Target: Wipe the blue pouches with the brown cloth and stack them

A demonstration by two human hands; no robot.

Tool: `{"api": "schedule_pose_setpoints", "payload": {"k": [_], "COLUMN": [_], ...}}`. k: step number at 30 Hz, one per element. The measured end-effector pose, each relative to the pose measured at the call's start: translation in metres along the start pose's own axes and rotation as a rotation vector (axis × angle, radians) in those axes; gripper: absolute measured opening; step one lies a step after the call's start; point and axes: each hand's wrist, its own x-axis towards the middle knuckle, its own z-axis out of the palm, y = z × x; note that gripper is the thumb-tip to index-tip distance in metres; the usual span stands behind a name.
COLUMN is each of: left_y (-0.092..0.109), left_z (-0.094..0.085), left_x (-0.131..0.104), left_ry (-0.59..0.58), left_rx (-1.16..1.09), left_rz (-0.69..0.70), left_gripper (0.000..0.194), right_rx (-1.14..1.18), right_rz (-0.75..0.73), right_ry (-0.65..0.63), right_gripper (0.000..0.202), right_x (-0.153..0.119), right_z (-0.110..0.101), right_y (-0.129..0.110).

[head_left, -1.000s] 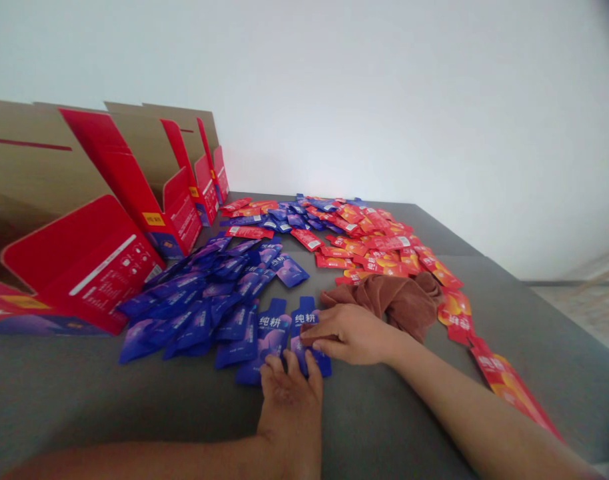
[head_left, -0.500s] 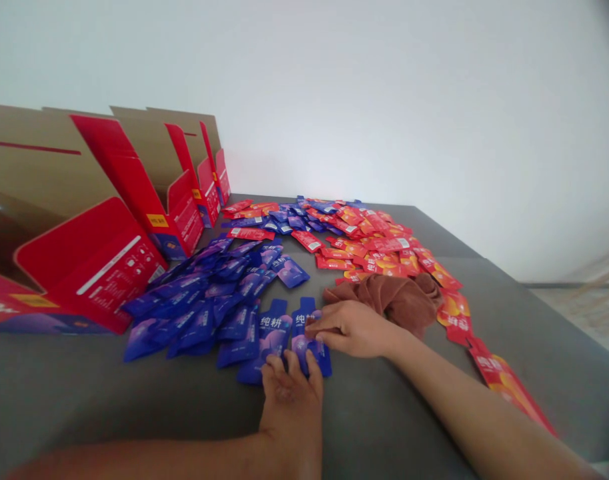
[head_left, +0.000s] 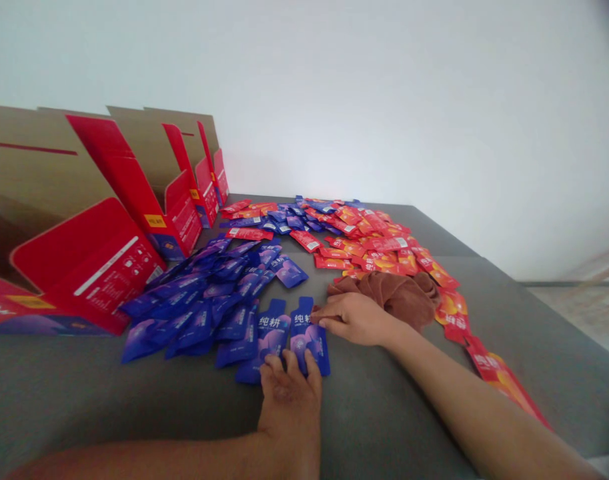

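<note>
Two blue-purple pouches lie flat side by side before me, a left pouch (head_left: pixel 273 327) and a right pouch (head_left: pixel 300 330). My left hand (head_left: pixel 288 387) rests on their lower ends, fingers spread and pressing down. With bunched fingers, my right hand (head_left: pixel 354 318) pinches a corner of a brown cloth (head_left: pixel 402 300) at the right pouch's upper right side. Most of the cloth lies crumpled behind that hand. A heap of blue pouches (head_left: pixel 204 300) overlaps just left of the pair.
Open red cartons (head_left: pixel 99 267) stand in a row on the left. Red-orange pouches (head_left: pixel 384 243) pile up behind the cloth and trail down the right side. More blue pouches (head_left: pixel 289 217) mix in at the back. All rest on a grey table (head_left: pixel 394 413) against a white wall.
My right hand has shifted slightly up and right with the cloth, uncovering more of the right pouch. My left hand stays on the pouches.
</note>
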Motion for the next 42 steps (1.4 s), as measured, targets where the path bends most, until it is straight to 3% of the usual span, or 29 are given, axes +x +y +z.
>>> {"api": "schedule_pose_setpoints", "payload": {"k": [7, 17, 20, 23, 27, 36, 39, 42], "left_y": [0.001, -0.002, 0.000, 0.002, 0.001, -0.001, 0.000, 0.002], "left_z": [0.001, -0.002, 0.000, 0.002, 0.002, 0.000, 0.001, 0.002], "left_x": [0.000, 0.000, 0.000, -0.002, -0.002, 0.000, -0.001, -0.001], "left_ry": [-0.020, 0.016, 0.036, 0.048, 0.003, 0.026, 0.031, 0.023], "left_rx": [-0.034, -0.077, -0.107, -0.066, -0.006, 0.025, 0.037, 0.038], "left_rz": [0.014, -0.010, -0.026, -0.027, 0.011, 0.004, -0.010, -0.012], "left_gripper": [0.061, 0.063, 0.062, 0.059, 0.062, 0.068, 0.067, 0.067], "right_rx": [0.033, 0.020, -0.013, 0.018, 0.065, -0.026, -0.044, 0.011], "right_rz": [-0.160, 0.061, 0.046, -0.074, -0.155, 0.052, 0.037, -0.069], "right_ry": [-0.099, -0.011, -0.006, -0.047, -0.100, -0.016, -0.015, -0.047], "right_gripper": [0.027, 0.028, 0.026, 0.024, 0.026, 0.025, 0.024, 0.023], "right_x": [0.001, -0.001, -0.001, 0.000, 0.001, 0.001, 0.000, -0.001], "right_z": [0.005, -0.002, -0.003, 0.000, 0.004, 0.000, -0.001, 0.000], "right_y": [-0.031, 0.011, 0.003, -0.015, -0.030, 0.006, -0.001, -0.018]}}
